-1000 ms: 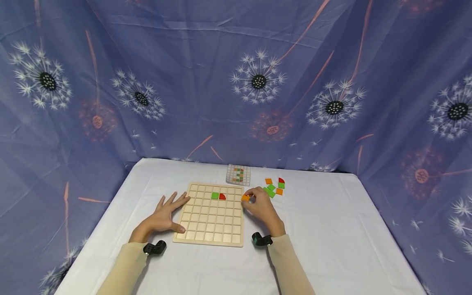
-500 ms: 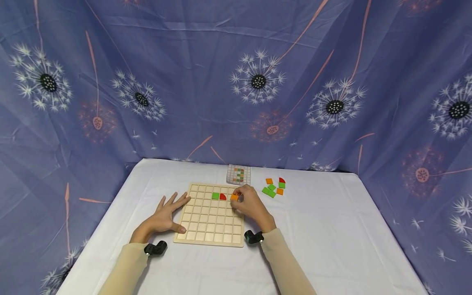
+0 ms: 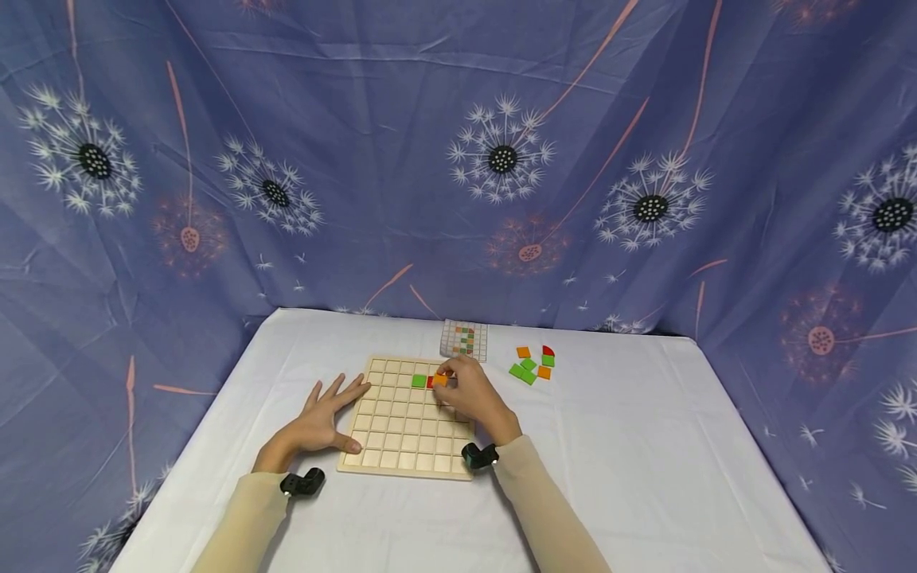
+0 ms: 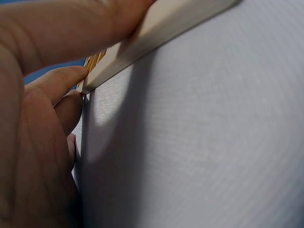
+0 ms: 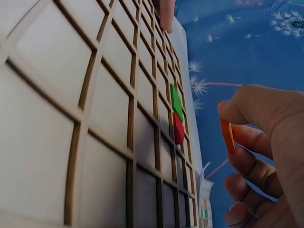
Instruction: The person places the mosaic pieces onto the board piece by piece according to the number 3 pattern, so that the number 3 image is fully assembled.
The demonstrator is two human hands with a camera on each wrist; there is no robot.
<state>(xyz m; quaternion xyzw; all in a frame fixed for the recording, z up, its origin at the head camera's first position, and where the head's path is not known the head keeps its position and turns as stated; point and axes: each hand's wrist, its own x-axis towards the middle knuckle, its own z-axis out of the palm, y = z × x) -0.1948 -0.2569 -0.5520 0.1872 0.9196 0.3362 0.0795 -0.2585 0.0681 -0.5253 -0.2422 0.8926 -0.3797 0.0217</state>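
Note:
Between thumb and fingers, my right hand [image 3: 473, 395] pinches an orange square tile [image 3: 440, 381]. In the right wrist view this orange tile [image 5: 227, 135] is held above the board, apart from it. A wooden grid board [image 3: 401, 438] lies on the table. Two tiles sit side by side in its cells near the far edge: a green square tile [image 3: 419, 381] and a red quarter-circle tile [image 3: 430, 382], partly hidden behind the orange one. With spread fingers, my left hand [image 3: 317, 422] rests on the board's left edge; its thumb touches the board's rim [image 4: 156, 33] in the left wrist view.
Right of the board lie loose tiles: several green squares [image 3: 528, 377], orange squares [image 3: 544, 372] and a red quarter circle [image 3: 548, 350]. A card with a coloured grid pattern [image 3: 463, 340] lies behind the board. White cloth [image 3: 630, 446] covers the table; a blue patterned curtain [image 3: 401, 183] hangs behind.
My right hand has moved left with the orange tile, from the board's right edge to over the red tile. The left hand has stayed in place.

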